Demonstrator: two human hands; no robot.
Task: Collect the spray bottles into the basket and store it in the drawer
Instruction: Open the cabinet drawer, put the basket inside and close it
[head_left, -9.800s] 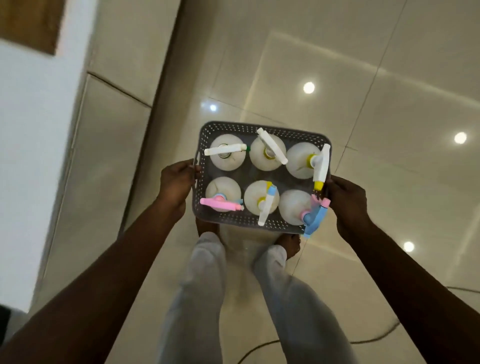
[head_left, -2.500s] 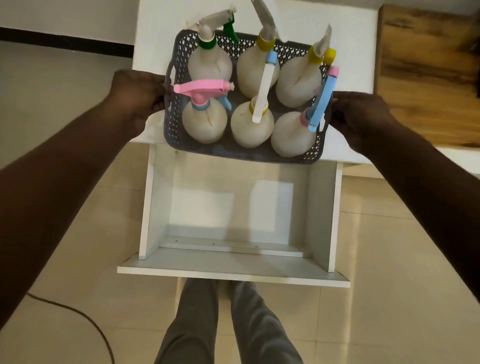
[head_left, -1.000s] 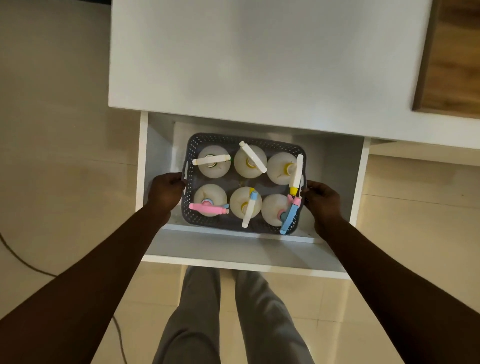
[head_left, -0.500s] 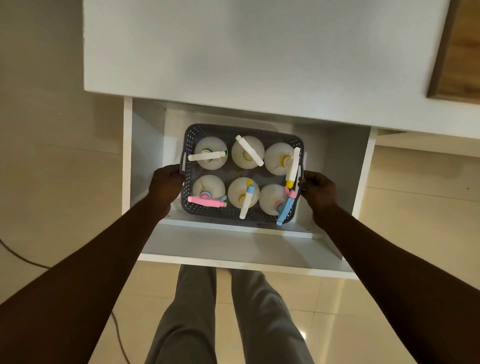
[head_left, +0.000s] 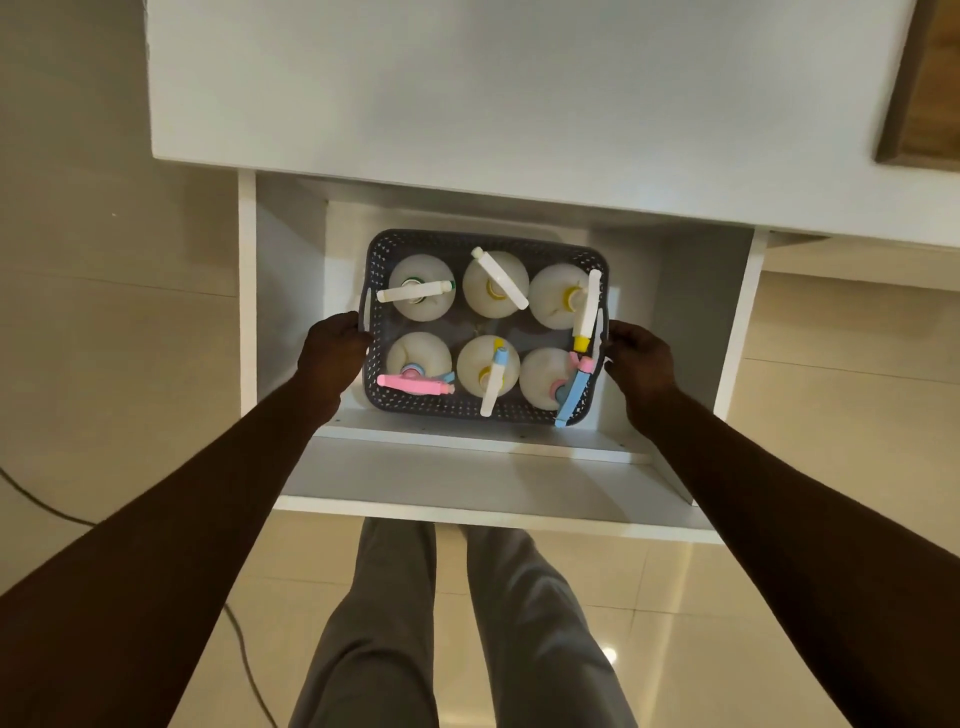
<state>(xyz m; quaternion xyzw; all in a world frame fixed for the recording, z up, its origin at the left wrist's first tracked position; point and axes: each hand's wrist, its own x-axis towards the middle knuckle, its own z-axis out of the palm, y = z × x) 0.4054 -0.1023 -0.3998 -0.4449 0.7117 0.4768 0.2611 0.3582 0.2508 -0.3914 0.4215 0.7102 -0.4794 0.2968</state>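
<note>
A grey perforated basket (head_left: 447, 410) sits low inside the open white drawer (head_left: 488, 499). It holds several white spray bottles (head_left: 488, 283) with white, pink, blue and yellow trigger heads, standing upright in two rows. My left hand (head_left: 332, 351) grips the basket's left handle. My right hand (head_left: 636, 356) grips the right handle. Whether the basket's bottom rests on the drawer floor is hidden.
A white cabinet top (head_left: 519, 93) overhangs the back of the drawer. A wooden surface (head_left: 930, 78) shows at the top right. A dark cable (head_left: 244, 660) trails over the tiled floor at the left. My legs stand just before the drawer front.
The basket went from held above the drawer down into it. Over the last second it and both hands have barely moved; the view shifted slightly.
</note>
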